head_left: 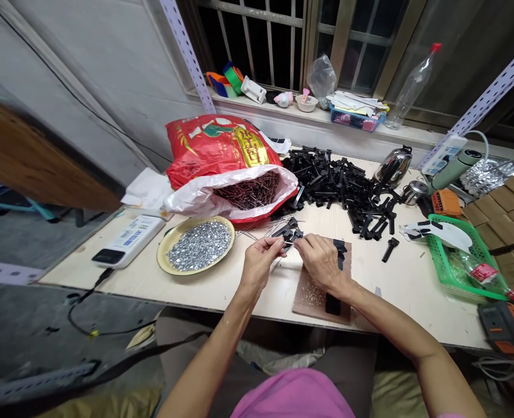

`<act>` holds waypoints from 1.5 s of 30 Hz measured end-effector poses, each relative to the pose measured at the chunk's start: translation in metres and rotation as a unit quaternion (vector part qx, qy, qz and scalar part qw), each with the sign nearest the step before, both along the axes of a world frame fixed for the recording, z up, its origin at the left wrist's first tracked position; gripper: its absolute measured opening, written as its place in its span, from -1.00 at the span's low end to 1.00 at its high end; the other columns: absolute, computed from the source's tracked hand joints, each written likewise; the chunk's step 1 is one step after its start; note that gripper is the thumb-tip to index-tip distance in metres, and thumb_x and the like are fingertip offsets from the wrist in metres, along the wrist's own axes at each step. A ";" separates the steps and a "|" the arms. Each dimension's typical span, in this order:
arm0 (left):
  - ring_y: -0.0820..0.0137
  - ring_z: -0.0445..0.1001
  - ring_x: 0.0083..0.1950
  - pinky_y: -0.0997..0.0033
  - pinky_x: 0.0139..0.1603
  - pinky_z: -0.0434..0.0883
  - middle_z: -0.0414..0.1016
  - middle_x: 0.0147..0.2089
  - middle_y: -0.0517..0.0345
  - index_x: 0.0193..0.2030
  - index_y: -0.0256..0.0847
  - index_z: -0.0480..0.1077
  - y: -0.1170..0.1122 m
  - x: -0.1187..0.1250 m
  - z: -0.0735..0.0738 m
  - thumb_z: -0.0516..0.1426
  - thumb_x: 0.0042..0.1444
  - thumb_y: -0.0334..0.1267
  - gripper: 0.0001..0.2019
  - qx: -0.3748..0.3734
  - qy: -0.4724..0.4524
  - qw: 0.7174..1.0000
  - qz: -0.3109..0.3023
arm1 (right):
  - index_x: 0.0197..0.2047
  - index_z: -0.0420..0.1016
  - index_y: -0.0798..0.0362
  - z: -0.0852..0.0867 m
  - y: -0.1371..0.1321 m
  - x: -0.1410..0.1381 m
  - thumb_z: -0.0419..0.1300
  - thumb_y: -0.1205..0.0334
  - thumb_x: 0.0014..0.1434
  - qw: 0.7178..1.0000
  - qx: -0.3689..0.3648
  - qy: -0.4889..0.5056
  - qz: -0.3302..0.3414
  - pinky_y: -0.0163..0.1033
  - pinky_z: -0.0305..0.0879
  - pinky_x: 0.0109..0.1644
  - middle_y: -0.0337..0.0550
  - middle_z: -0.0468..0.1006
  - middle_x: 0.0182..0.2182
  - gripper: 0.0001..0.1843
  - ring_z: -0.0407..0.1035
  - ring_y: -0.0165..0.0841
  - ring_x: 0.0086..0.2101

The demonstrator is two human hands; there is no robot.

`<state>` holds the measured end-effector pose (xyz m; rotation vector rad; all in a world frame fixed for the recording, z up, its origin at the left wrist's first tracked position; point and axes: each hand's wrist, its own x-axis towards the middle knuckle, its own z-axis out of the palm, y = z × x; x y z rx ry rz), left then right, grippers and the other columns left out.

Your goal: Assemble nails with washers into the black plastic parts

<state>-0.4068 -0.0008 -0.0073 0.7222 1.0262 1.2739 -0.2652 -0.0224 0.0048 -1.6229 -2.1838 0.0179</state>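
Note:
My left hand (261, 258) pinches one end of a thin metal rod (288, 243) above the table. At the rod's other end, the fingers of my right hand (320, 260) are closed; its fingertips are partly hidden. Just beyond the hands lie black plastic parts (289, 227) and several loose thin rods (250, 233). Under my right hand is a brown board (311, 296) with black pads on it. To the left of my left hand stands a yellow dish (163, 264) of small shiny metal pieces (202, 245).
A red sack (208, 142) of dark screw-like pieces (252, 191) lies open behind the dish. Black plastic parts (335, 180) are heaped at the back. On the right stand a green basket (442, 273) and a steel flask (394, 165); a white power box (128, 241) sits left.

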 end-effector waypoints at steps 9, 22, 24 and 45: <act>0.56 0.37 -0.53 0.49 -0.43 0.42 0.49 -0.52 0.20 -0.46 -0.34 0.49 -0.010 0.027 -0.006 0.41 -0.39 -0.10 -0.61 -0.040 -0.033 0.996 -0.074 | -0.26 0.53 0.01 -0.005 -0.017 0.040 0.12 0.20 0.27 0.984 -0.061 0.167 -0.010 -0.32 0.23 -0.28 -0.20 0.46 -0.36 -0.83 0.37 -0.41 -0.34; 0.54 0.38 -0.58 0.49 -0.46 0.39 0.42 -0.61 0.26 -0.51 -0.31 0.44 -0.023 0.057 -0.010 0.41 -0.41 -0.14 -0.64 -0.049 -0.003 0.990 -0.134 | -0.26 0.42 0.04 -0.015 -0.048 0.065 -0.02 0.15 0.35 0.997 -0.039 0.017 -0.062 -0.36 0.13 -0.44 -0.19 0.50 -0.36 -0.75 0.40 -0.42 -0.40; 0.54 0.36 -0.59 0.48 -0.48 0.37 0.40 -0.62 0.28 -0.54 -0.30 0.41 -0.023 0.058 -0.011 0.40 -0.42 -0.14 -0.64 -0.050 0.013 0.990 -0.128 | -0.23 0.41 0.04 -0.014 -0.049 0.066 0.03 0.13 0.32 0.998 -0.038 0.014 -0.053 -0.36 0.13 -0.43 -0.19 0.50 -0.34 -0.79 0.41 -0.42 -0.38; 0.44 0.47 -0.43 0.40 -0.32 0.43 0.49 -0.44 0.17 -0.35 -0.28 0.47 -0.025 0.070 -0.026 0.35 -0.29 -0.04 -0.60 -0.003 0.110 0.978 -0.175 | -0.19 0.51 -0.03 -0.026 -0.051 0.099 0.04 0.23 0.31 0.996 0.039 -0.039 -0.068 -0.34 0.14 -0.36 -0.16 0.46 -0.23 -0.80 0.32 -0.45 -0.38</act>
